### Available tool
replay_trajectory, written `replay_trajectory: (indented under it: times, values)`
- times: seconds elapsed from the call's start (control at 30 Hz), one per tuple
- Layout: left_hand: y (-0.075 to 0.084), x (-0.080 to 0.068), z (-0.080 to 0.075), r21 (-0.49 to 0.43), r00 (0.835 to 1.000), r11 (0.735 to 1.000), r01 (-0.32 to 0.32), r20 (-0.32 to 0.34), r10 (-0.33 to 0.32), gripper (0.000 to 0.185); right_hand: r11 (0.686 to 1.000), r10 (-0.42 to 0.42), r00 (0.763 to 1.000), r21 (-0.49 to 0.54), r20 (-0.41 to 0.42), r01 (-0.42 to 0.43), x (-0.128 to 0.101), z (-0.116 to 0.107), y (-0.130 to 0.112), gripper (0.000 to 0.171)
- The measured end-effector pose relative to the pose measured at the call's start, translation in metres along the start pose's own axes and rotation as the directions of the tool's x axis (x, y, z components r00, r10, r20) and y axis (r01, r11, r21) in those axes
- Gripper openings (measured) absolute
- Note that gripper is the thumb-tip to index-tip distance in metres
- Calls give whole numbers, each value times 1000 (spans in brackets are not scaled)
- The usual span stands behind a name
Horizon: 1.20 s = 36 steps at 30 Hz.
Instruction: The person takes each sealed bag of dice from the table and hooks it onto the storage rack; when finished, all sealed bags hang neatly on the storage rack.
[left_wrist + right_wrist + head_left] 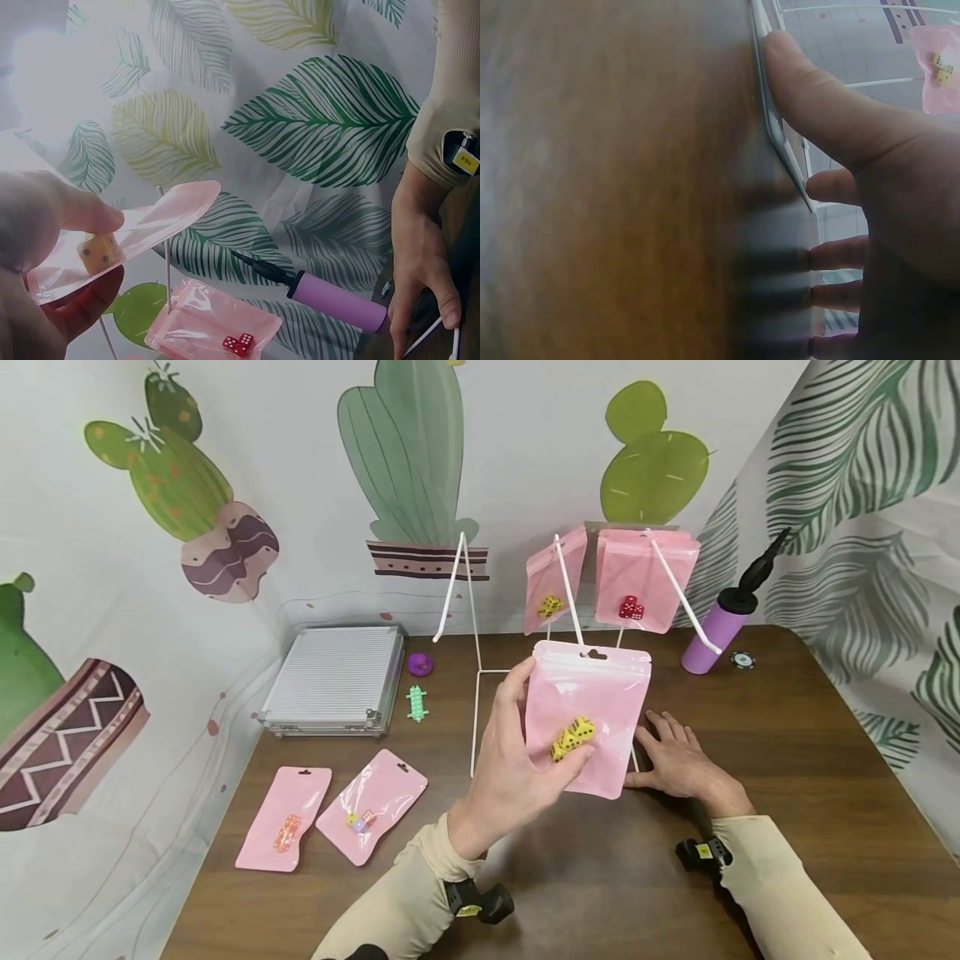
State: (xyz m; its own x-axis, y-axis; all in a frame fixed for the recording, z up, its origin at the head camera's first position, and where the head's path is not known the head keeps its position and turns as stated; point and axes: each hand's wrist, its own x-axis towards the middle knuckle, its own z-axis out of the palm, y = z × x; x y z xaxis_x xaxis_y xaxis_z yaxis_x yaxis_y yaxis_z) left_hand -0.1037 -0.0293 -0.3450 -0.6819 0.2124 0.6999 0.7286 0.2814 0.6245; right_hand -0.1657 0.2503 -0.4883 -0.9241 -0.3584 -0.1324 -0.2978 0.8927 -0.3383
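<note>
My left hand [501,772] pinches a pink zip bag [588,689] of yellow dice [572,738] between thumb and fingers. The bag hangs upright before the white wire rack [477,718], its top hole beside the tip of the middle hook [567,589]; whether the hook enters the hole I cannot tell. In the left wrist view the thumb presses near a yellow die [99,253]. Low on the right, my right hand [678,766] rests on the table with fingers spread, its thumb at the rack's base wire [772,124].
Pink bags with yellow dice [551,606] and red dice [631,607] hang on the rack. Two more bags, one with orange dice [287,832], one with mixed dice [362,821], lie left. A silver case [337,672], purple pump [711,635] and poker chip [742,660] stand behind.
</note>
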Motion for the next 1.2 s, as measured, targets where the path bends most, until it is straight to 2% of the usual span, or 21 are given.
replay_trajectory:
  times: [0.3,0.63,0.97,1.07,1.2]
  values:
    - [-2,-3,0,6,1000,1000,28,-12,-28,100,1000,-7,1000,-10,-13,7,1,0,1,95]
    - [-7,-4,3,6,996,996,87,20,-87,99,1000,19,1000,0,8,-19,2,1,2,103]
    - [-10,-3,4,5,995,995,98,31,-98,100,1000,17,1000,3,7,-17,2,0,2,102]
    - [-15,-2,6,17,996,996,89,16,-89,101,1000,15,1000,0,8,-15,2,1,2,101]
    - [-33,5,14,49,997,996,70,-38,-69,99,1000,15,1000,7,14,-15,2,1,1,99]
